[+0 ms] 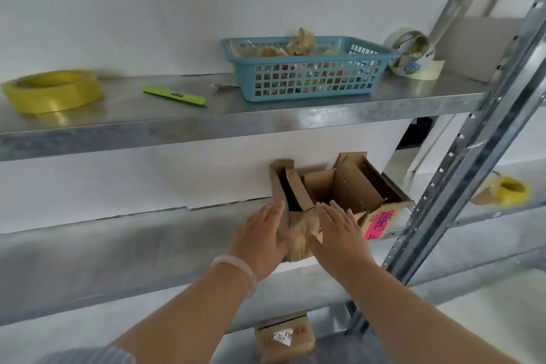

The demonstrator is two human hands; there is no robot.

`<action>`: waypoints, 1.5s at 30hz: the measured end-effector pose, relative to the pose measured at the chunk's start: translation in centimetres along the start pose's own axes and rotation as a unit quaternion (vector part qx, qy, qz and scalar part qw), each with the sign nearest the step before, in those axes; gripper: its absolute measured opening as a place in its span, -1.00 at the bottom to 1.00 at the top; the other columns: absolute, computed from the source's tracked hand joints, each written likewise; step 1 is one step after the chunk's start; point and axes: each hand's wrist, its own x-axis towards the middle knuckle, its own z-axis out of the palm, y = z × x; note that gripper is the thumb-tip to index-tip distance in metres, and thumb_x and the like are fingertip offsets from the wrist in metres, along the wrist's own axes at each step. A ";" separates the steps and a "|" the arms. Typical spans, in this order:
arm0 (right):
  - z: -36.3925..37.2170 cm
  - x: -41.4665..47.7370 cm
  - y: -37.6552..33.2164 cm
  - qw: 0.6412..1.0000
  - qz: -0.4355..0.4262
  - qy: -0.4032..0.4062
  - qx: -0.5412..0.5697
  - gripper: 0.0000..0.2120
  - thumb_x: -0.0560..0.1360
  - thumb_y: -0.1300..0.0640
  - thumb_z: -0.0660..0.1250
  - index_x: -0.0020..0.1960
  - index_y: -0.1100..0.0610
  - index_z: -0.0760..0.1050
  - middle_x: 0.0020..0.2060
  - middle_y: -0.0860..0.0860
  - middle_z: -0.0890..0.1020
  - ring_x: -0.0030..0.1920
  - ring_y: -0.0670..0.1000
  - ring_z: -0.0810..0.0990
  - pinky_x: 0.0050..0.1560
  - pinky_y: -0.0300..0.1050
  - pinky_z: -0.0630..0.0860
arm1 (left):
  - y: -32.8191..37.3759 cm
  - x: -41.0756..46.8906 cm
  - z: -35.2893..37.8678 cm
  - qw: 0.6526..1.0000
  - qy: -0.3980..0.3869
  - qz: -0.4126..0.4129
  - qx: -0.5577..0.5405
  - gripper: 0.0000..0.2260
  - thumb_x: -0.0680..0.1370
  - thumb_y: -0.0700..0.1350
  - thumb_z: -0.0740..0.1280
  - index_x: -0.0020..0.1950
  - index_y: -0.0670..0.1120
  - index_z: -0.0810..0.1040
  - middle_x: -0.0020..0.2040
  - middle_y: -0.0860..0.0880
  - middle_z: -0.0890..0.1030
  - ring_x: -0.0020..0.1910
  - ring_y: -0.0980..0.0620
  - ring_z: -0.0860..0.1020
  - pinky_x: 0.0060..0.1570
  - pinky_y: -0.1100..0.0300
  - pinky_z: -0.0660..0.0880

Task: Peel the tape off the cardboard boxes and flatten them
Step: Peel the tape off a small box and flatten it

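Left hand point(260, 242) and right hand point(339, 233), fingers straight, press either side of a small cardboard box point(299, 230) on the middle shelf point(118, 245); a larger open box point(354, 186) crowds its right, a blue basket point(307, 80) overhead.

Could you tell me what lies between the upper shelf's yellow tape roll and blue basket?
A green utility knife and, nearer the basket, a pale scrap; head view.
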 end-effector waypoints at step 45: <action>3.2 11.0 -6.0 0.963 -0.074 -0.071 0.251 -0.31 0.40 -0.06 0.49 0.43 -0.25 0.25 0.28 -0.21 0.35 0.20 -0.14 0.39 0.15 -0.23 0.50 | -14.5 0.9 -2.2 0.855 0.251 -0.259 -0.373 -0.15 0.39 0.16 0.41 0.55 0.17 0.00 0.48 0.05 0.20 0.42 0.08 0.24 0.39 0.02 0.27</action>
